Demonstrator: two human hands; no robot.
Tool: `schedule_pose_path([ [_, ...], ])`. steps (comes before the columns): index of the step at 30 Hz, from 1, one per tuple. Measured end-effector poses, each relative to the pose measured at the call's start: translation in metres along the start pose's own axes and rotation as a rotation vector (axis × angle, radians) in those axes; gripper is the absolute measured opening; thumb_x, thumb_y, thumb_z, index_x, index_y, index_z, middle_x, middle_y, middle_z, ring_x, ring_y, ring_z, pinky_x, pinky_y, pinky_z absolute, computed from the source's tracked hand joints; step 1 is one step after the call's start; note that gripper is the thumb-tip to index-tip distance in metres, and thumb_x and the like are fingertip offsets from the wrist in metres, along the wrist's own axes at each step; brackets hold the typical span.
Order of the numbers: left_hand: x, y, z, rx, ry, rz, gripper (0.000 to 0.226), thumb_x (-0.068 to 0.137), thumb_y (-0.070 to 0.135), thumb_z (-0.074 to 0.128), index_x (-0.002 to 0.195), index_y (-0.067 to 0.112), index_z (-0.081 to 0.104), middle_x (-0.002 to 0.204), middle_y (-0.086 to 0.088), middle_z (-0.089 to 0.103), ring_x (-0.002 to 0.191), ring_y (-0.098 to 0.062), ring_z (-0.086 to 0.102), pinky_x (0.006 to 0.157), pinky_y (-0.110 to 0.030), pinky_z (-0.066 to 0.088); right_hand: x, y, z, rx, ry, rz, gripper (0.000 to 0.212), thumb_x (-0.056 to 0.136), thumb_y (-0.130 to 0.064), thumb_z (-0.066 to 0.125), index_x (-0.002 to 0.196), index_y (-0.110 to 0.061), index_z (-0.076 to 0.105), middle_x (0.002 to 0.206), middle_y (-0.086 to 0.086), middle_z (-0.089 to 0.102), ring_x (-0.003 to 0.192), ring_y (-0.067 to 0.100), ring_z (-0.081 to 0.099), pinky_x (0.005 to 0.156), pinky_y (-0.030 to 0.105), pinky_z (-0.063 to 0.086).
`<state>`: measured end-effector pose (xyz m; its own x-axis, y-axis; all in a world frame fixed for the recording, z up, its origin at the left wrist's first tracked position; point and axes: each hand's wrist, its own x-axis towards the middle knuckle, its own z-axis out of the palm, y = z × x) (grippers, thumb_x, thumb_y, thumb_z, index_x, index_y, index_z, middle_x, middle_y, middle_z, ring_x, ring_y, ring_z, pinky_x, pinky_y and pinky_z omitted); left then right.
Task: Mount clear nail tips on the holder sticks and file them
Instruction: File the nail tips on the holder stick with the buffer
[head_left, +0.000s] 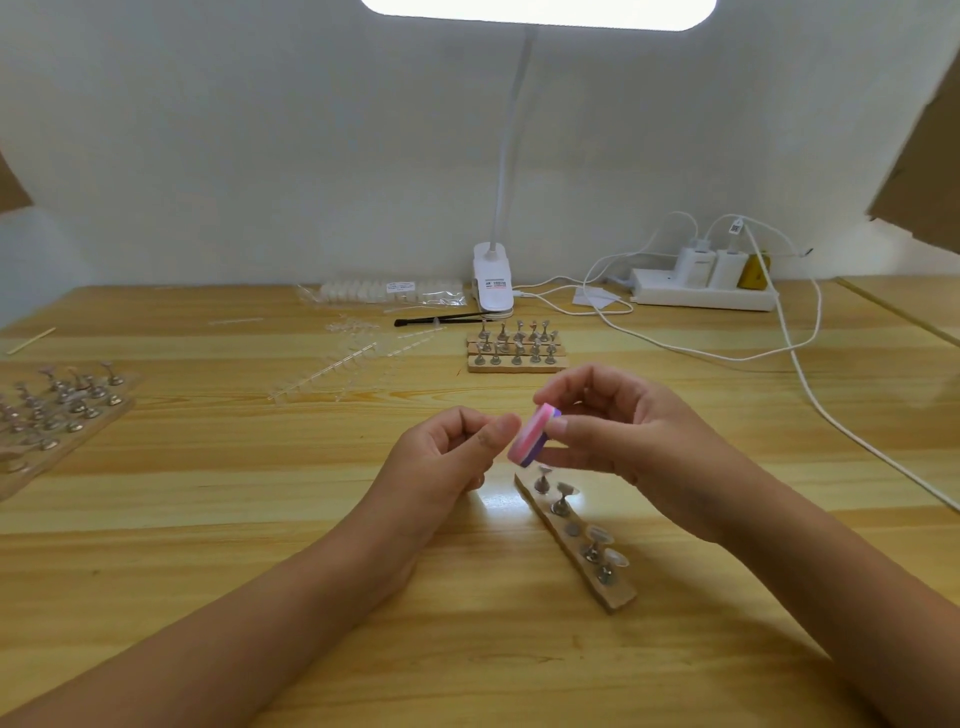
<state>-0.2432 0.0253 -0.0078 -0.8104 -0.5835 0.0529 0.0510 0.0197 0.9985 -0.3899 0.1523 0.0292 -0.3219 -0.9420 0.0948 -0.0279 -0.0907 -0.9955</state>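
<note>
My right hand (618, 431) grips a small pink and purple file block (531, 435) between thumb and fingers, above the near table. My left hand (447, 457) has its fingers curled and its thumb tip against the file's pink face. It seems to pinch a holder stick there, but the fingers hide it. Just below lies a wooden strip (618, 597) with several metal holder sticks (560, 503) standing in it. Some of these carry clear nail tips (598, 533), and one seat (572, 529) is bare.
More holder strips stand at the back centre (514, 349) and at the left edge (57, 410). Clear nail-tip racks (343, 364) and bags (384, 293) lie at the back. A clamp lamp (492, 283), a black brush (441, 319), a power strip (701, 293) and white cables (810, 395) are on the right.
</note>
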Motion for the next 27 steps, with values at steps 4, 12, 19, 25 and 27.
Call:
schedule_pose_path([
  [4,0.002,-0.002,0.000,-0.034,0.010,-0.009,0.024,0.068,0.059,0.071,0.070,0.036,0.072,0.062,0.014,0.053,0.059,-0.003,0.045,0.068,-0.022,0.042,0.000,0.003,0.003,0.028,0.021,0.003,0.027,0.076,-0.017,0.074,0.100,-0.007,0.065,0.096,0.012,0.071,0.090,0.024,0.073,0.076,0.026,0.057],
  [12,0.004,-0.003,-0.002,-0.064,0.029,-0.040,0.029,0.066,0.058,0.075,0.075,0.031,0.074,0.062,0.011,0.049,0.059,-0.006,0.043,0.069,-0.023,0.041,0.001,0.002,-0.001,0.070,0.110,-0.037,0.030,0.073,-0.017,0.072,0.100,-0.006,0.065,0.094,0.010,0.069,0.091,0.024,0.072,0.080,0.026,0.057],
  [19,0.005,-0.005,-0.004,-0.044,-0.005,-0.032,0.025,0.069,0.055,0.077,0.073,0.032,0.072,0.063,0.011,0.050,0.060,-0.006,0.043,0.068,-0.021,0.042,0.001,0.007,0.004,0.026,0.114,-0.083,0.027,0.074,-0.021,0.073,0.099,-0.009,0.067,0.093,0.004,0.074,0.091,0.022,0.073,0.080,0.025,0.058],
  [25,0.004,-0.008,-0.004,0.030,-0.030,-0.035,0.059,0.063,0.062,0.074,0.096,0.014,0.070,0.064,0.014,0.051,0.062,-0.004,0.046,0.070,-0.019,0.046,0.011,0.008,-0.035,-0.705,0.407,-0.157,0.012,0.087,-0.015,0.069,0.098,-0.020,0.069,0.089,-0.003,0.070,0.088,0.009,0.065,0.081,0.020,0.054],
  [27,0.005,-0.008,-0.004,0.016,-0.019,-0.039,0.062,0.061,0.064,0.073,0.096,0.013,0.070,0.064,0.012,0.050,0.063,-0.006,0.044,0.072,-0.021,0.045,0.012,0.014,-0.043,-1.106,0.357,-0.183,0.010,0.089,-0.017,0.066,0.098,-0.021,0.068,0.095,-0.008,0.063,0.092,0.011,0.056,0.084,0.032,0.051],
])
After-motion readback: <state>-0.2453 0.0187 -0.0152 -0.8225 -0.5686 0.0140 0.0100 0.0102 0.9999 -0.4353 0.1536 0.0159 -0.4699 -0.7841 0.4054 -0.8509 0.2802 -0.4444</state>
